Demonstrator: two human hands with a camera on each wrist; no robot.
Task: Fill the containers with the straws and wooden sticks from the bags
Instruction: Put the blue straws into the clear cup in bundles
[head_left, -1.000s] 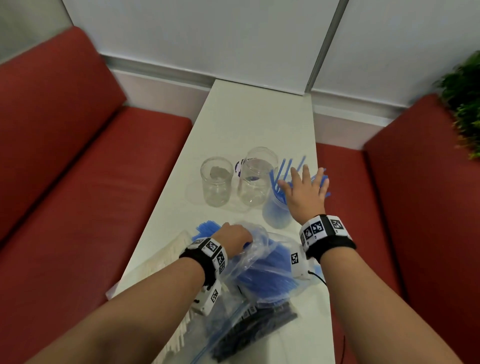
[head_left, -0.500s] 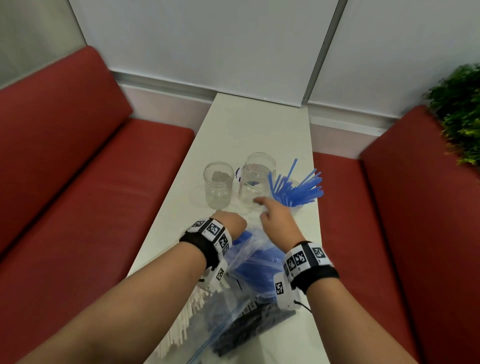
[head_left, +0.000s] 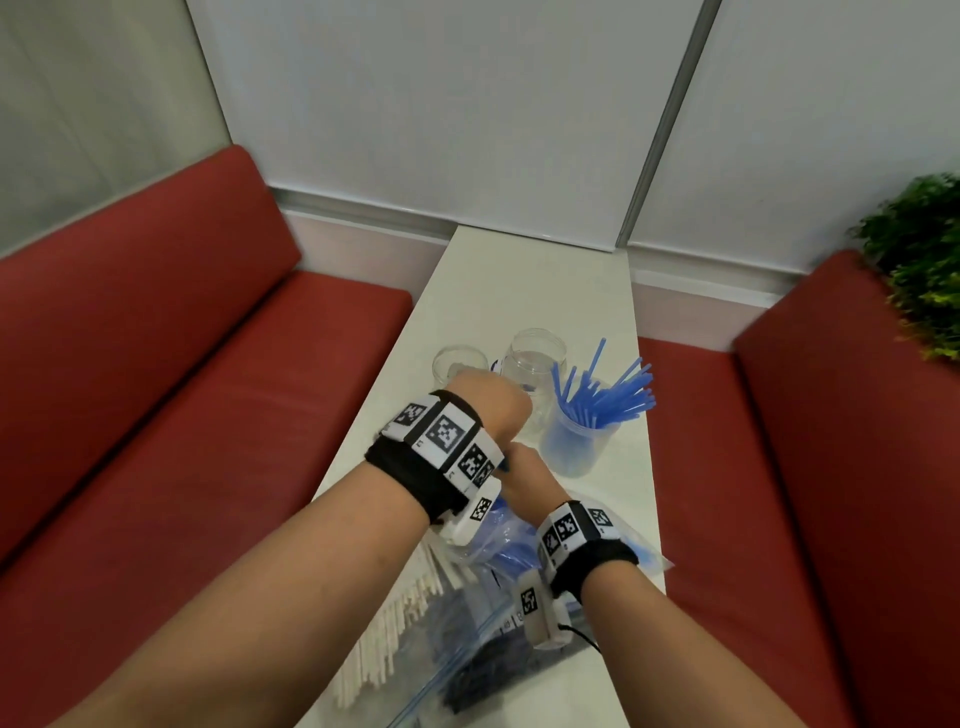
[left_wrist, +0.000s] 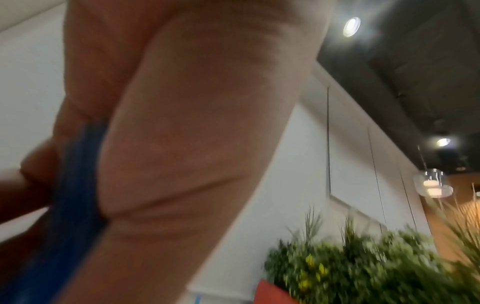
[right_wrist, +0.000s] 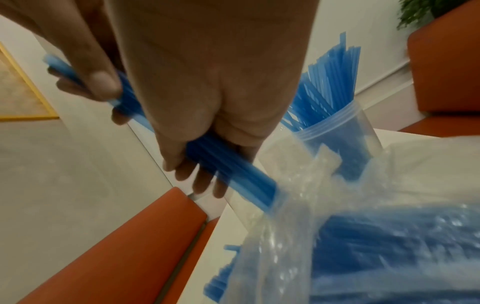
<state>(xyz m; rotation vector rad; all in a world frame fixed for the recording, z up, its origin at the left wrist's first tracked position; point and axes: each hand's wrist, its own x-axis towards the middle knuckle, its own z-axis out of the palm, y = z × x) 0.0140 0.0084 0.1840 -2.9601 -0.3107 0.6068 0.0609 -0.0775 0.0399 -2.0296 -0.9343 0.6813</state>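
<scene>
My right hand (head_left: 524, 467) grips a bundle of blue straws (right_wrist: 233, 170) that sticks out of the mouth of the clear straw bag (right_wrist: 363, 226). My left hand (head_left: 488, 410) is just above it and holds the same bundle (left_wrist: 78, 174) at its far end, thumb (right_wrist: 101, 80) on top. A clear container (head_left: 571, 447) behind the hands holds a fan of blue straws (head_left: 613, 400). Two clear jars stand further back, a short one (head_left: 457, 364) and a taller one (head_left: 535, 358). The head view hides the bundle behind my wrists.
Pale wooden sticks (head_left: 395, 623) and a zip bag of dark straws (head_left: 483, 675) lie on the narrow white table (head_left: 519, 291) near me. Red benches (head_left: 208, 389) flank the table. A green plant (head_left: 924, 280) stands at the right.
My right hand came back from the container of straws to the bag and took hold of a bundle. My left hand rose off the bag and joined it on the bundle.
</scene>
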